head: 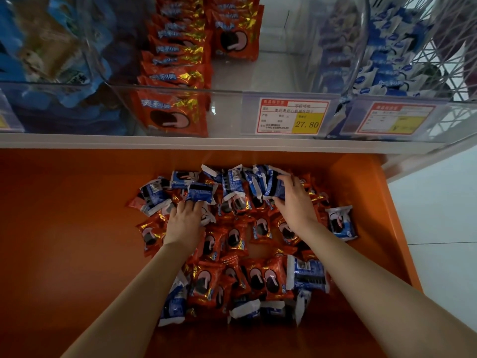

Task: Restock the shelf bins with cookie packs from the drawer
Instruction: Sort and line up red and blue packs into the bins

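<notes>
Currently, a blue cookie pack (pixel 274 188) is gripped by curled fingers of the right hand (pixel 295 205) in the orange drawer (pixel 77 215). Another blue pack (pixel 200 193) is touched by the left hand (pixel 184 218); whether it is gripped cannot be told. Red packs (pixel 260 277) could be scooped along and misfiled.

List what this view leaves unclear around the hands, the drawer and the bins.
Head view:
- Left hand: fingertips hidden under a blue pack; grip unclear.
- Right hand: its fingers hide how many blue packs it grips.
- Right price tag: blurred, unreadable.
- Drawer: near end cut off by the bottom edge.
</notes>
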### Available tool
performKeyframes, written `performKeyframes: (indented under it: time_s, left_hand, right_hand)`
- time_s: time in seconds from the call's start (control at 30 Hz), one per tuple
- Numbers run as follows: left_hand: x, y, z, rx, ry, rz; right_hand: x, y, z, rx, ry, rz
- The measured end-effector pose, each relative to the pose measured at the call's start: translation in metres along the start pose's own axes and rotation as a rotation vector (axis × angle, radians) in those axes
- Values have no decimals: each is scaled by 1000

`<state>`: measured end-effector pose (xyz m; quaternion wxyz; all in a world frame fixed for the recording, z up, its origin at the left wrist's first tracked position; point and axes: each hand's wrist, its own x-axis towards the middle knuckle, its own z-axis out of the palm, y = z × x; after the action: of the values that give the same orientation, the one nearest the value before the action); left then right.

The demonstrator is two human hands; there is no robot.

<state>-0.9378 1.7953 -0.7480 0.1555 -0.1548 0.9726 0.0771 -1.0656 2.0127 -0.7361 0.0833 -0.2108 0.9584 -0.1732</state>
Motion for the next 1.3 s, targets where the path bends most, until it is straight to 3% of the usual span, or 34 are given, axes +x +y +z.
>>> performKeyframes:
  time_s: [0.3, 0.53, 0.63, 0.87, 1.03, 1.3]
  left_hand:
    - [-9, 5, -23, -198, 22, -76]
    - [-32, 48, -59, -696, 38, 1]
    - [-45, 64, -71, -801, 63, 84]
    - [-75, 90, -107, -873, 189, 212]
    - [-94, 105, -135, -870, 258, 244]
    - [-113, 107, -181, -754, 230, 237]
  right_hand:
    - [-24, -5, -16, 339, -58, 38]
    - [-49, -37, -56, 512, -201, 136]
    - [-65, -51, -78, 645, -303, 175]
    - [-91, -59, -119, 1250, -442, 385]
    - [-102, -59, -148, 1173, -296, 338]
    - [-118, -59, -193, 1269, -256, 351]
